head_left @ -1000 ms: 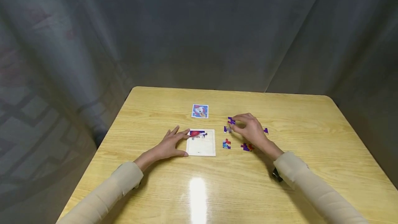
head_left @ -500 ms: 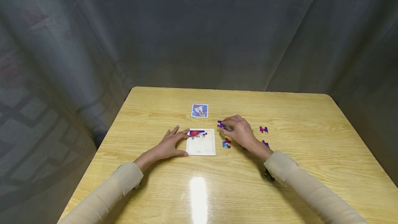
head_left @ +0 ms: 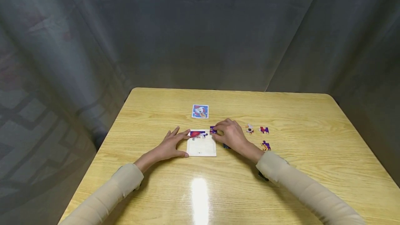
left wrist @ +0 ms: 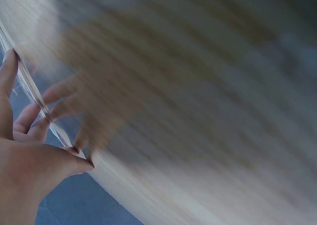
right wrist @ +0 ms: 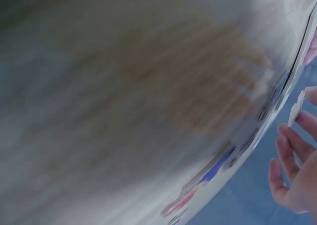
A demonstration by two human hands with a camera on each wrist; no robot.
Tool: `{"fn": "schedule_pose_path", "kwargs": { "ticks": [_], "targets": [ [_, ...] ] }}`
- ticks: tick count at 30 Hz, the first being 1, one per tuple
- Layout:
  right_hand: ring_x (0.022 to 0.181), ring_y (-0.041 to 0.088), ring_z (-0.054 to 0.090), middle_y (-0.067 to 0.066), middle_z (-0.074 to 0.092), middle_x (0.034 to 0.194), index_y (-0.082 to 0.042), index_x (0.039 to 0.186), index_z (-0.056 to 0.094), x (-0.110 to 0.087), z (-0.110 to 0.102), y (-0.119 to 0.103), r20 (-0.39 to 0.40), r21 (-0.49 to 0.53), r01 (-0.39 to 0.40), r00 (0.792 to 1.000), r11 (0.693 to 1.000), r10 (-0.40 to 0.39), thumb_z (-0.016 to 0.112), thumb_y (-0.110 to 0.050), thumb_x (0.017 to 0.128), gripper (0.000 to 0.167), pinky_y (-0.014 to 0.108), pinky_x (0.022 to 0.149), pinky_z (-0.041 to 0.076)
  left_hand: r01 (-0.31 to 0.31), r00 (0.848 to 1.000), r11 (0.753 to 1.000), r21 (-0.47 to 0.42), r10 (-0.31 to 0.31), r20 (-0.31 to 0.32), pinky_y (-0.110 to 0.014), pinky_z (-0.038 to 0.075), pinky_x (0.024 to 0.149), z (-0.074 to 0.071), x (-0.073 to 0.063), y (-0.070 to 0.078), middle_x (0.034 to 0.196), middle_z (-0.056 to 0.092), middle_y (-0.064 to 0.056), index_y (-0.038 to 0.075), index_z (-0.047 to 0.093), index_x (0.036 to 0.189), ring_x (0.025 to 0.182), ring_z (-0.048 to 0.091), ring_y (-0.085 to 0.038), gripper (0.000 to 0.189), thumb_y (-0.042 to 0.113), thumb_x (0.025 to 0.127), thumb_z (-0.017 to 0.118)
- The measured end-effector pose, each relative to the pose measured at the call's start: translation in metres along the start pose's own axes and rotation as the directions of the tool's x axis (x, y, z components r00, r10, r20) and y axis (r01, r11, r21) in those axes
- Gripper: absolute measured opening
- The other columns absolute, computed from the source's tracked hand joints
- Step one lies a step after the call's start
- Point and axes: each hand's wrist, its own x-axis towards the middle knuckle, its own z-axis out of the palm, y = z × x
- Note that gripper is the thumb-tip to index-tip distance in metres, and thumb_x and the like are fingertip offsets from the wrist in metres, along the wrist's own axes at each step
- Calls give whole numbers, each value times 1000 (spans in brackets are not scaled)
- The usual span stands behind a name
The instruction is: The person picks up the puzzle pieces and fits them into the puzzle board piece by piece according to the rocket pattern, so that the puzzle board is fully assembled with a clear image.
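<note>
Right fingers [head_left: 220, 125] pinch a thin purple puzzle piece [head_left: 213, 130]; left fingers [head_left: 182, 136], spread, touch the square white board [head_left: 201, 147].

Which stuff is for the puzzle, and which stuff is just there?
For the puzzle:
- tray, touched by the left hand
- held piece, pinched in the right hand
- loose pieces
- card, probably the picture to copy

Just there:
- table
- grey curtain behind it
</note>
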Motion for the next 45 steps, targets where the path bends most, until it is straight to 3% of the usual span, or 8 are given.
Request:
{"fn": "schedule_pose_path", "kwargs": {
  "ticks": [11, 25, 45],
  "targets": [
    [92, 21, 61, 3, 73, 99, -11, 94, 77, 2, 5, -10, 97, -11, -9, 995, 1000, 10, 80, -29, 79, 23, 44, 82, 50, -10, 1000, 1000, -1, 10, -6, -61, -1, 114, 0, 0, 0, 155, 31, -3, 13, 55, 133, 146, 6, -38, 66, 39, 77, 79],
    [96, 22, 60, 5, 71, 104, -12, 92, 77, 1, 6, -13, 126, -48, 73, 990, 996, -66, 76, -28, 83, 18, 50, 85, 50, 3, 1000, 1000, 0, -3, 4, -59, -2, 114, 0, -1, 0, 156, 30, -3, 13, 54, 134, 146, 5, -37, 67, 41, 78, 78],
    [103, 20, 56, 4, 69, 112, -13, 97, 77, 4, 7, -13, 199, -21, 82, 977, 996, -77, 74, -27, 86, 18, 45, 85, 49, -5, 1000, 1000, 6, 5, 5, -61, -1, 114, -1, -1, 2, 156, 30, -4, 12, 55, 133, 146, 6, -38, 66, 40, 78, 78]
  ]
}}
